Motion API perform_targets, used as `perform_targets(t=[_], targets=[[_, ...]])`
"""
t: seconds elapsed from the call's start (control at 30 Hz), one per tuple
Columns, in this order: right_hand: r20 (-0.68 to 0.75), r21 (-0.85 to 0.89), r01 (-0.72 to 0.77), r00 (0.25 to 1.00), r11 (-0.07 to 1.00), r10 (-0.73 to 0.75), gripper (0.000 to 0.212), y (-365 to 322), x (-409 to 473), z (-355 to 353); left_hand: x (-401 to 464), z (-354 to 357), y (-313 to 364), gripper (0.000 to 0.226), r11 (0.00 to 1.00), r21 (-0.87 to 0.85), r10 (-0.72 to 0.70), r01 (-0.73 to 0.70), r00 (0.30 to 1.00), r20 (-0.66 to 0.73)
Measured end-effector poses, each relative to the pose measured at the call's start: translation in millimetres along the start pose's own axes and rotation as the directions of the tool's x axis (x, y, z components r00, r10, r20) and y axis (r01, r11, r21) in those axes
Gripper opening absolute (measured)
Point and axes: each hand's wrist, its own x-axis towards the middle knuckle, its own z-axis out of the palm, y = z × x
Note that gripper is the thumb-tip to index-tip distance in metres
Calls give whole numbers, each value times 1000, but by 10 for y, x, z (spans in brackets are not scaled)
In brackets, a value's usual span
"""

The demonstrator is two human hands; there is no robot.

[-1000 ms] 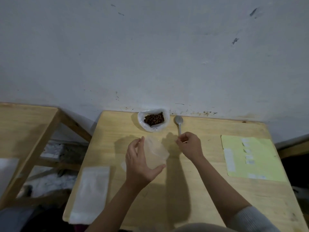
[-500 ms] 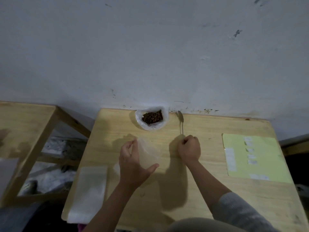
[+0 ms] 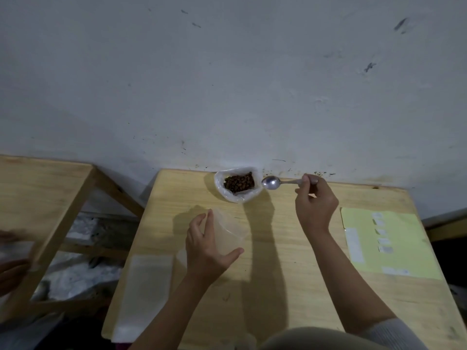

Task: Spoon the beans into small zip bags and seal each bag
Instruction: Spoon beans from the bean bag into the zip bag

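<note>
While the left hand (image 3: 206,245) holds the small zip bag (image 3: 227,229) open above the counter (image 3: 290,261), I see the right hand (image 3: 314,202) pinch the spoon (image 3: 271,183) handle, bowl empty, just beside the beans (image 3: 238,182) near the wall.

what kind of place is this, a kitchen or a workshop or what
Probably a plain workroom or home packing corner, not a fitted kitchen. A bare wooden table is pushed against a scuffed, stained white wall, a second wooden table stands beside it, and a yellow-green sheet of labels lies ready.
</note>
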Motion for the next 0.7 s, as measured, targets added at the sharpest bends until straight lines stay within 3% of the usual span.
perform_targets(t=[0.23, 0.37, 0.43, 0.5, 0.6, 0.7], targets=[[79, -62, 126, 989, 990, -121, 15, -95, -17, 394, 55, 0, -4, 115, 1000, -17, -23, 23, 1000, 16], [144, -144, 115, 985, 983, -94, 17, 21, -89, 619, 75, -8, -33, 116, 1000, 0, -14, 14, 1000, 3], [132, -166, 29, 991, 986, -7, 17, 59, -135, 682, 85, 0, -59, 115, 1000, 25, 1, 0, 1000, -12], [88, -173, -160, 980, 972, 177, 19, 102, -152, 720, 99, -3, -74, 115, 999, 35, -6, 6, 1000, -15], [9, -105, -423, 905, 900, 426, 20, 183, -150, 732, 111, -2, -97, 115, 999, 46, 6, -6, 1000, -12], [-33, -2, -543, 839, 840, 543, 18, 189, -137, 676, 141, 8, -120, 114, 998, 59, 26, -26, 1000, 9]])
